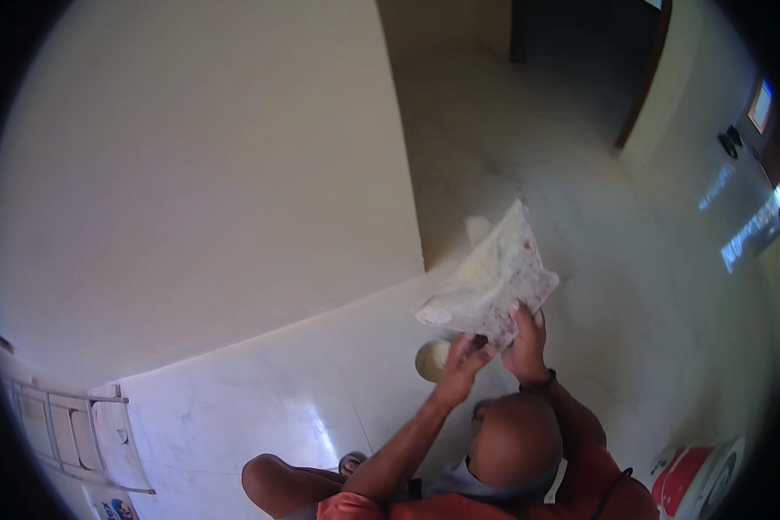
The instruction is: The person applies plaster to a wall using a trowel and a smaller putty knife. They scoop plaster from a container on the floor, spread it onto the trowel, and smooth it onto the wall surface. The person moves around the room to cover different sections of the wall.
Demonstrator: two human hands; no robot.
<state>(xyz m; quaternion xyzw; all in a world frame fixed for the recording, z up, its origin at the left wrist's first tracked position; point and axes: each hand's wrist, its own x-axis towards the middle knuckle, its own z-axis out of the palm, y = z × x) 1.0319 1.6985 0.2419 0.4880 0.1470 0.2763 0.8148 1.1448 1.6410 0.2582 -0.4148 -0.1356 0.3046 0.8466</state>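
A crumpled whitish packet (pixel 494 277), perhaps a plastic bag with pale powder on or in it, is held up in front of me at a tilt. My left hand (pixel 464 371) is closed on its lower edge. Beside it, my right hand (pixel 525 345) grips the near right part, the thumb lying on top. A small round bowl (pixel 422 364) with pale contents stands on the floor just left of my left hand, which partly covers it. Beyond the packet shows a small white patch (pixel 477 228); whether it belongs to the packet I cannot tell.
A large pale wall (pixel 208 173) fills the left and ends in a corner ahead. At the far left is a metal ladder (pixel 69 433). A red and white bucket (pixel 693 477) stands at the lower right. Dark footwear (pixel 728 143) lies near a doorway at the upper right.
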